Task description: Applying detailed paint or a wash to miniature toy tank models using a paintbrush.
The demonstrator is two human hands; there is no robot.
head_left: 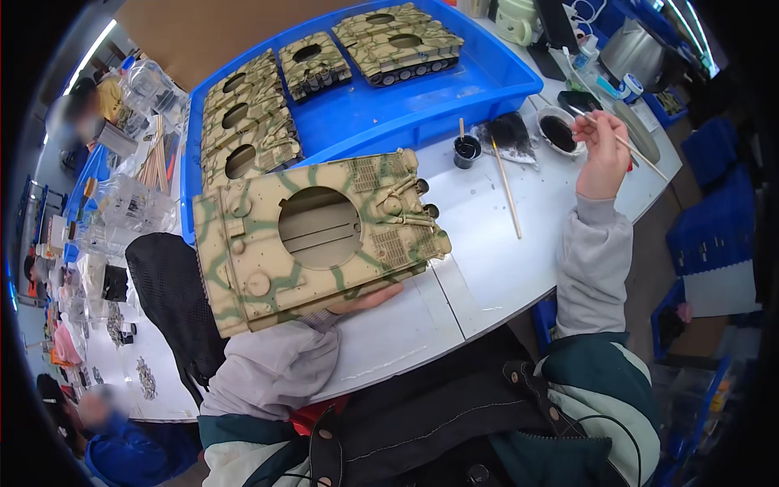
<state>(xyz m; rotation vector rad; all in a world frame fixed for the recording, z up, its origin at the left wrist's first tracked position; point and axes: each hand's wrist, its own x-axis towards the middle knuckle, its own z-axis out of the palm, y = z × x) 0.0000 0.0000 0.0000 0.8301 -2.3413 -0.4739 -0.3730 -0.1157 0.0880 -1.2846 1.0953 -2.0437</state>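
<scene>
In my left hand (369, 299) rests a model tank hull (256, 283), tan with green camouflage bands. Its deck has a large round opening and twin exhausts at the right end. Most of that hand is hidden beneath the hull; a few fingers show along the near edge. My right hand (602, 161), raised at the right, pinches a thin pale-handled paintbrush (645, 159). Just left of it stands a white bowl (544, 114) with black contents. A small dark cup (465, 161) holds black paint and an upright stick. Another thin brush (507, 191) lies on the white table.
A blue tray (389, 128) behind the held hull contains several similar camouflaged hulls (316, 69). Beside the bowl lies a clear bag (511, 134) with black powder. A black mesh bag (166, 292) sits left. Other people and cluttered tables are farther left; blue bins (714, 215) stand right.
</scene>
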